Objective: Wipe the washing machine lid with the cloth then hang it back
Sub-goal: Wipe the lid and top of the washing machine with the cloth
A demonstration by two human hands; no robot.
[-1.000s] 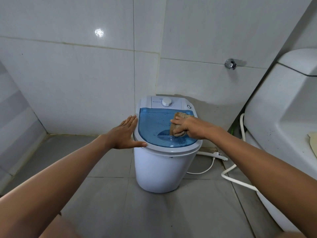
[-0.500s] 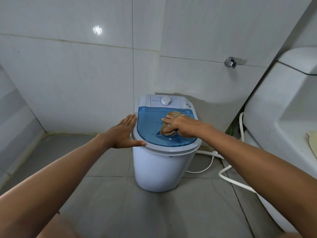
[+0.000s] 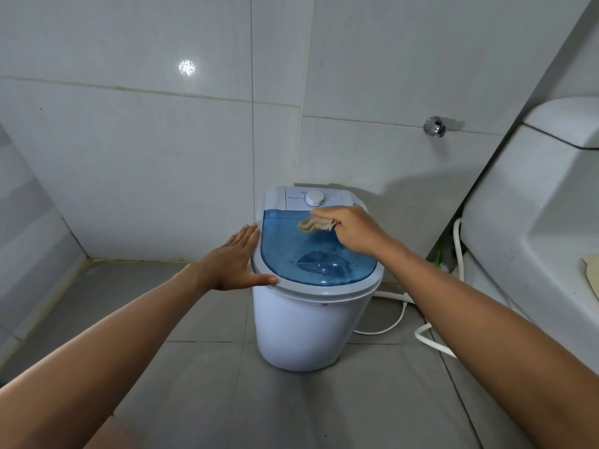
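Head view: a small white washing machine (image 3: pixel 311 325) is seen standing on the grey tiled floor (image 3: pixel 194 384), set against the white tiled wall (image 3: pixel 146 157). Its lid (image 3: pixel 301 251), translucent blue, is shut and lies flat inside a pale rim; droplets are scattered on its surface. Behind the lid, a white control panel with a round dial (image 3: pixel 315 198) is seen. The right hand (image 3: pixel 351 230) is closed around a bunched tan cloth (image 3: pixel 315 224), which is pressed onto the far part of the lid, just in front of the dial. The cloth sticks out to the left of the fingers. The left hand (image 3: pixel 235 260) is held open and flat, fingers together and pointing away, with the thumb laid along the near-left rim of the machine and the palm against its left edge. Both forearms are bare. To the right of the machine, a white hose (image 3: pixel 431 341) is coiled on the floor, and a white toilet (image 3: pixel 531 228) is seen just beside it. A chrome wall tap (image 3: pixel 435 126) is fixed to the tiles above and to the right of the machine.
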